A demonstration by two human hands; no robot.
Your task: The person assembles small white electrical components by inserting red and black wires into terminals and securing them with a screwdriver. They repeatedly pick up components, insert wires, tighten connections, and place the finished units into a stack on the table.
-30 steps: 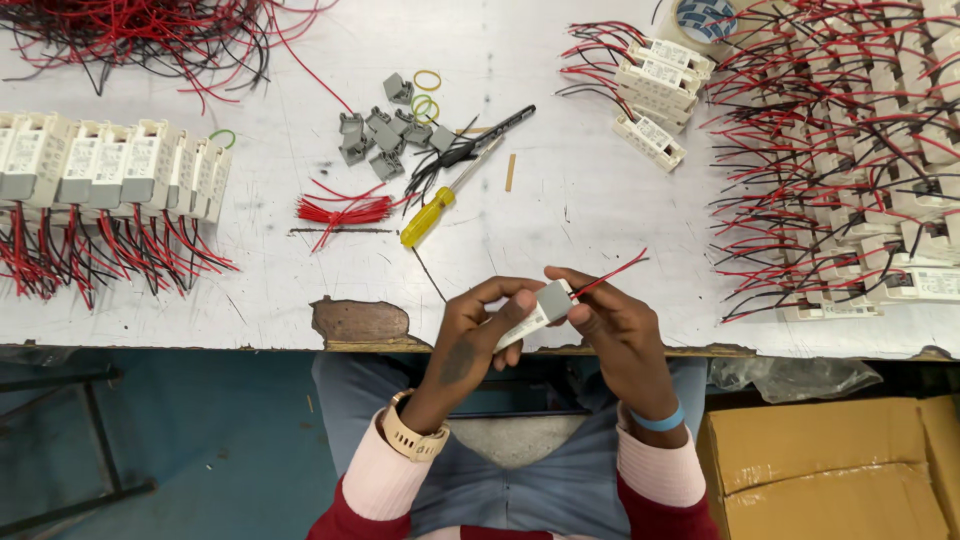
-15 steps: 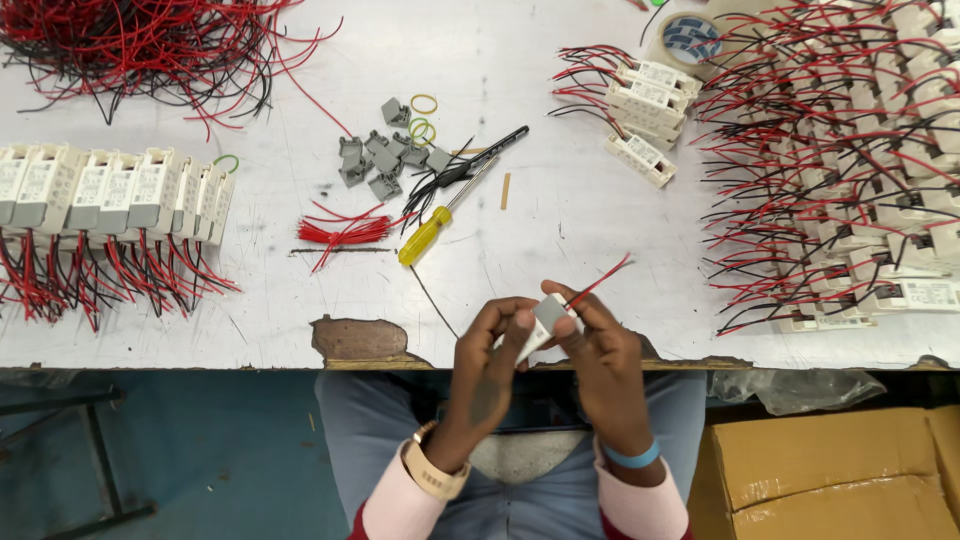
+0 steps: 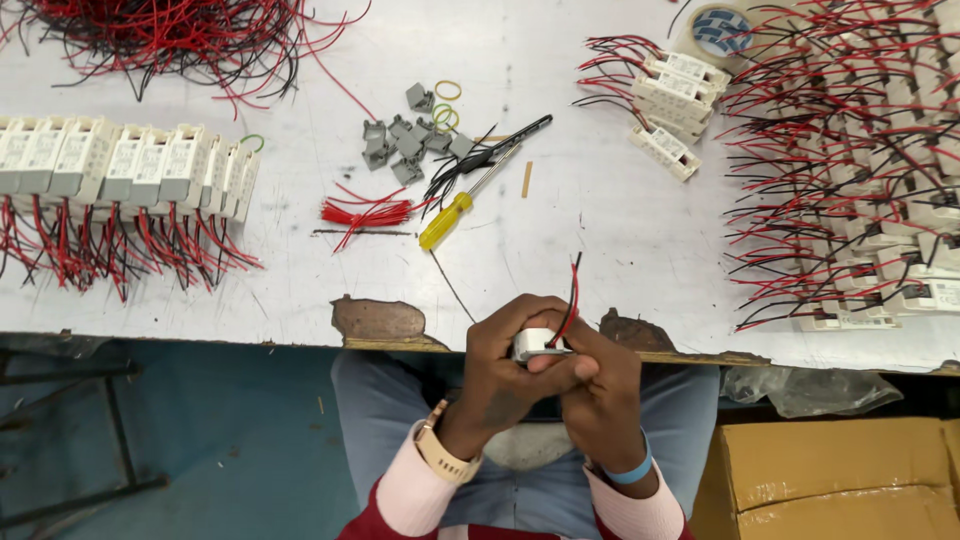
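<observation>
White plastic module (image 3: pixel 535 343), red and black leads upright, gripped by left hand (image 3: pixel 505 375) and right hand (image 3: pixel 598 385) closed together at the table's (image 3: pixel 620 230) near edge, steadying it; yellow-handled screwdriver (image 3: pixel 460 203) lies mid-table within reach.

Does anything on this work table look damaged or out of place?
Yes. The table's front edge is chipped: the white surface has broken away, showing brown patches on both sides of the hands. The left hand and right hand hold a small white module.

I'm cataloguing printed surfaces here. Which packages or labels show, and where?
Tape roll: top right, round, white label with blue print.
Cardboard box: bottom right under the table, brown.
White modules: left row, pale rectangular labels.
Plastic bag: clear, beside the box.
</observation>
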